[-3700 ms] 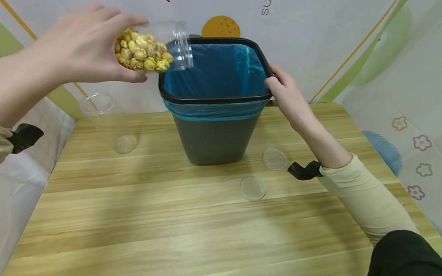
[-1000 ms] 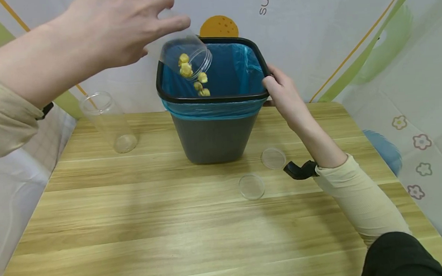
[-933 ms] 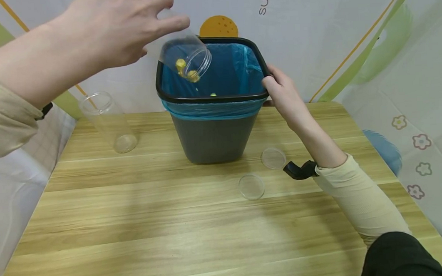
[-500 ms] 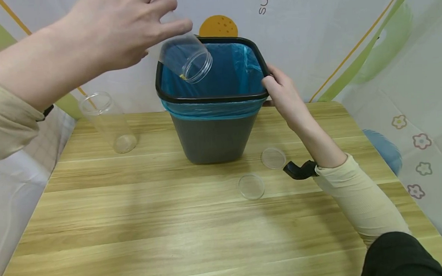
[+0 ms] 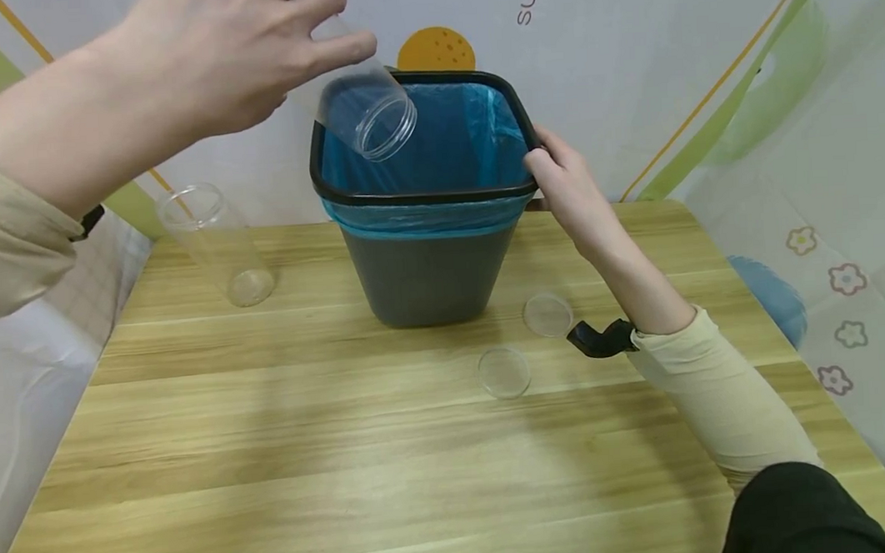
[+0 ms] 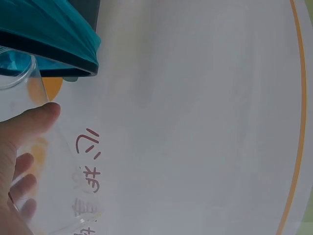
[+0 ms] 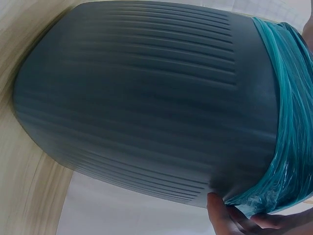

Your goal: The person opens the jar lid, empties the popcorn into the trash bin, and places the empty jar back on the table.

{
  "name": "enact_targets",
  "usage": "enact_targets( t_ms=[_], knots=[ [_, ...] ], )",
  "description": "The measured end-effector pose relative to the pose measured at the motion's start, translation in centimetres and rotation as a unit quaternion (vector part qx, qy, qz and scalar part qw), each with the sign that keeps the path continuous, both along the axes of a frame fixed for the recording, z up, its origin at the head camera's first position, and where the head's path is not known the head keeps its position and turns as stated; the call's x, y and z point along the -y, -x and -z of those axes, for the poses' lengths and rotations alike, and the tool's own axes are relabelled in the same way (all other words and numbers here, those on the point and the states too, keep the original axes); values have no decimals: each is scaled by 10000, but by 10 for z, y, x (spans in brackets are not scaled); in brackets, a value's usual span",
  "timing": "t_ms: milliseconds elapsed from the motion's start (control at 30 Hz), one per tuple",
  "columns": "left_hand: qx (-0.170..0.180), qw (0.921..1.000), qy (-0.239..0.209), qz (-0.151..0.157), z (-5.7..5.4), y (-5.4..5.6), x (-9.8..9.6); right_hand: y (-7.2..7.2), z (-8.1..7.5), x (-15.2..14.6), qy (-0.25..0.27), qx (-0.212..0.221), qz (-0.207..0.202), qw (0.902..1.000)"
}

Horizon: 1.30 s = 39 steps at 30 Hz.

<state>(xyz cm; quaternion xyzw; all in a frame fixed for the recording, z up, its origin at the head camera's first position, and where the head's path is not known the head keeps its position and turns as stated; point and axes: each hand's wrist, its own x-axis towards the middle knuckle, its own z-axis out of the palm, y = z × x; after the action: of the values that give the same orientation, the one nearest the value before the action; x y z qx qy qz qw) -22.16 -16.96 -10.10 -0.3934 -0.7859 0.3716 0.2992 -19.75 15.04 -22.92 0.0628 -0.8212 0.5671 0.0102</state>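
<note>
My left hand grips a clear plastic jar, tipped mouth-down over the near left part of a grey trash can. No popcorn shows inside the jar. In the left wrist view, thumb and fingers wrap round the jar's clear wall. The can stands upright on the table, lined with a blue trash bag under a black rim. On its right side my right hand holds the rim, thumb on top. The right wrist view shows fingertips against the can's side just below the bag's folded edge.
Another clear jar, uncovered, stands upright at the table's back left. Two clear round lids lie in front of the can, toward the right. A printed white curtain hangs behind the wooden table.
My left hand has tilted the jar from nearly level to mouth-down over the can. Its popcorn has fallen into the can. My right hand has stayed on the rim.
</note>
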Motion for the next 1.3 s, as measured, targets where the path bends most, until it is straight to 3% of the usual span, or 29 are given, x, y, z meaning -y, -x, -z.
enact_targets(
  t_ms=[133, 233, 400, 500, 567, 700, 900, 1033, 1167, 1300],
  knots=[
    [144, 9997, -187, -76, 1, 0, 2, 0, 1, 0, -4, -21, 21, 10000],
    [335, 9977, -591, -25, 2, -1, 7, 0, 1, 1, -8, -50, 31, 10000],
    [458, 9901, -1287, 324, 7, -4, 20, -1, 1, 2, 10, -39, 19, 10000],
    [565, 9811, -1823, 325, 11, -7, 24, -1, 0, 2, 32, -15, 30, 10000],
    [726, 9687, -2355, 279, 15, -10, 27, -1, 0, 2, 44, 8, 34, 10000],
    [1179, 9300, -3482, 21, 22, -14, 32, -1, -1, 2, 55, 40, 36, 10000],
    [1589, 8692, -4676, -251, 38, -18, 37, 0, 1, 0, 96, 11, 16, 10000],
    [2002, 8191, -5350, -524, 49, -19, 38, -1, 1, -2, 101, 15, 29, 9999],
    [2419, 7590, -5987, -837, 58, -20, 38, -1, 0, -3, 111, 46, 56, 9999],
    [2788, 6849, -6637, -1125, 68, -24, 40, -2, 0, -3, 107, 41, 79, 9999]
  ],
)
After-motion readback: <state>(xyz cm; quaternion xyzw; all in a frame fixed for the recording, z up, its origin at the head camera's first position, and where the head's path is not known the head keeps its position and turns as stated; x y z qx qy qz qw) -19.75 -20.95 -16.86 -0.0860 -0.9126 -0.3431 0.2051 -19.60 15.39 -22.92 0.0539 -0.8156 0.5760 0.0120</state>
